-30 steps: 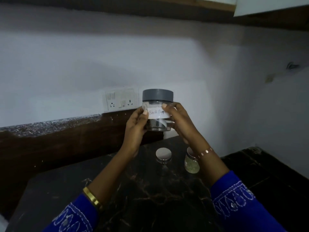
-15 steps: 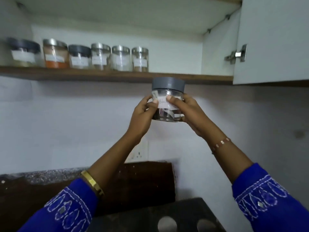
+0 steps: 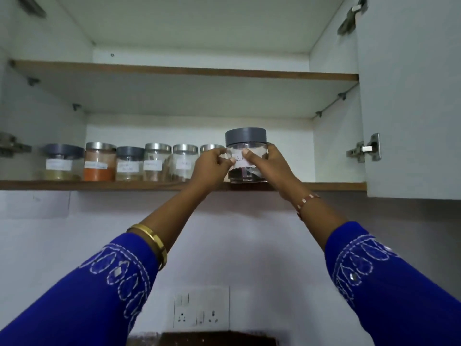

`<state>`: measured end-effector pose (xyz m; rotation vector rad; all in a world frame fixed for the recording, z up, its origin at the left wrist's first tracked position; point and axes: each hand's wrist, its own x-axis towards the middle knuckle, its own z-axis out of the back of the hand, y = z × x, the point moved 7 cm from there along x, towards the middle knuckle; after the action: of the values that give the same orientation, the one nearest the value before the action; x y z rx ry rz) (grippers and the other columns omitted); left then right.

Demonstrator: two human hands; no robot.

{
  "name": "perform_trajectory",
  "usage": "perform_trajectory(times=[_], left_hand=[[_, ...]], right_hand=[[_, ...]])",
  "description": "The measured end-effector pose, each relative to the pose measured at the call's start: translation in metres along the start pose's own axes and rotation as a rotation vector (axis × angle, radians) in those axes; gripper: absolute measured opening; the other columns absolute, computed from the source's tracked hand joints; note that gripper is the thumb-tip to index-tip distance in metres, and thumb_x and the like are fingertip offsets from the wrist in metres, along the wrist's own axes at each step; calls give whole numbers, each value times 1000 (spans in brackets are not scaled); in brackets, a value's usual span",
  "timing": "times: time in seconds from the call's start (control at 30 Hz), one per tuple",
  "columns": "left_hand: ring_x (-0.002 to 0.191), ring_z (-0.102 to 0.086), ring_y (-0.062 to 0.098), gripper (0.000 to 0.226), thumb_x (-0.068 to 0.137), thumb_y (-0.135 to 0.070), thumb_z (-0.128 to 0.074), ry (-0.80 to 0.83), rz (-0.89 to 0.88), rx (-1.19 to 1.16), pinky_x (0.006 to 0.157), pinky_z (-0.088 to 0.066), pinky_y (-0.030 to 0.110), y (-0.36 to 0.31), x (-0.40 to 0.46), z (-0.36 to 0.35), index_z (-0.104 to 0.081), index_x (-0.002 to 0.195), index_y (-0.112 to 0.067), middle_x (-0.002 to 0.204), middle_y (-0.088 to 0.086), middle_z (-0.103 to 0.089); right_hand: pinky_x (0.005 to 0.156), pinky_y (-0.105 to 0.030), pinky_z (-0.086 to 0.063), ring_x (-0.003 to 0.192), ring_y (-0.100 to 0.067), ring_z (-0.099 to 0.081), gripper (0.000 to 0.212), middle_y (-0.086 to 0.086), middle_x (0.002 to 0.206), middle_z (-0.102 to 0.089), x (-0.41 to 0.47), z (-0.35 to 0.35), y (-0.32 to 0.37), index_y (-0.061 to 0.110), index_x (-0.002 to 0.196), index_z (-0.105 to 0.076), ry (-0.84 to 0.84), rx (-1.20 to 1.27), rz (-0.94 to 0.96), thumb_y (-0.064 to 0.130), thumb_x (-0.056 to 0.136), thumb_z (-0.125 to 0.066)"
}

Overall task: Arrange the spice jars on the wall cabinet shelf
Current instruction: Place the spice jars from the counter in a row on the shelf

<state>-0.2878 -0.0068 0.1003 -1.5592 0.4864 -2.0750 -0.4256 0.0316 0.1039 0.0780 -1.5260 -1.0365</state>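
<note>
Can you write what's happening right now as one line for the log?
step: setting jar on shelf | jar: grey lid, at row's right end | left hand: holds jar | right hand: holds jar | shelf: six jars lined up

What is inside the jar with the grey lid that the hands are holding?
Dark bits lie at the bottom of the grey-lidded jar; the rest looks empty. The left hand, right hand and paper label cover part of the glass.

Grey lid, white label, dark spice

The jar (image 3: 245, 158) between the fingers (image 3: 225, 159) has a grey lid; left of them, an orange-filled jar (image 3: 99, 162) with silver lid; blue sleeves (image 3: 104, 283) carry white stitched loops.
</note>
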Motion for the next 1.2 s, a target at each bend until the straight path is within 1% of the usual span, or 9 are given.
perform_trajectory(times=[0.1,0.2,0.47,0.53,0.63,0.77,0.9,1.1,1.2], left_hand=[[102,-64,29,41,89,-18,-58,-28,24,13,94,-50,41,12,21,-1,-52,126,-3,107,19,-67],[107,-62,33,43,88,-15,-59,-19,53,13,97,-48,46,28,37,-4,-51,128,-1,113,22,-65],[98,-64,27,33,89,-23,-56,-95,-8,165,79,-47,28,57,62,-23,-60,120,-10,104,16,-69],[103,-61,29,32,90,-23,-54,-88,5,298,85,-47,32,61,69,-31,-59,120,-12,110,16,-67],[111,-56,32,36,90,-12,-48,35,33,475,94,-46,40,63,80,-43,-53,126,-14,122,17,-60],[120,-49,31,41,91,-4,-42,262,117,516,97,-41,33,71,89,-54,-46,132,-1,132,20,-50],[123,-49,33,38,94,-6,-39,302,168,533,103,-40,36,80,97,-55,-48,129,4,134,21,-50],[103,-52,29,33,92,-6,-38,295,133,535,78,-41,30,83,103,-58,-54,119,4,127,21,-54],[116,-52,32,35,91,-3,-41,241,161,454,74,-42,29,82,99,-52,-53,123,7,131,22,-53]], right_hand=[[93,-38,-52,109,-23,-59,53,-8,122,-58,21,-10,-8,12,133,-40,16,-38,7,35,89,-60],[71,-19,-45,100,-17,-56,55,-7,123,-58,34,-20,-21,12,134,-39,5,-119,27,37,89,-59],[86,-29,-40,119,-29,-52,62,-15,132,-53,66,-32,-55,0,136,-34,71,-318,-89,37,92,-55],[97,-33,-41,123,-32,-50,63,-19,136,-50,76,-35,-63,-4,138,-33,120,-395,-155,37,94,-51],[101,-33,-38,127,-32,-47,59,-20,140,-46,86,-35,-71,-4,139,-35,132,-514,-211,36,97,-45],[101,-32,-38,126,-32,-47,49,-21,141,-43,98,-41,-81,-2,136,-42,118,-681,-221,31,100,-40],[98,-30,-41,122,-28,-52,36,-16,134,-53,108,-50,-91,2,129,-50,160,-876,-273,13,95,-49],[93,-30,-42,108,-27,-53,38,-17,134,-52,108,-54,-92,2,132,-49,236,-960,-275,9,95,-49],[85,-31,-41,117,-31,-53,36,-18,132,-54,105,-51,-88,0,129,-49,185,-936,-229,6,94,-45]])
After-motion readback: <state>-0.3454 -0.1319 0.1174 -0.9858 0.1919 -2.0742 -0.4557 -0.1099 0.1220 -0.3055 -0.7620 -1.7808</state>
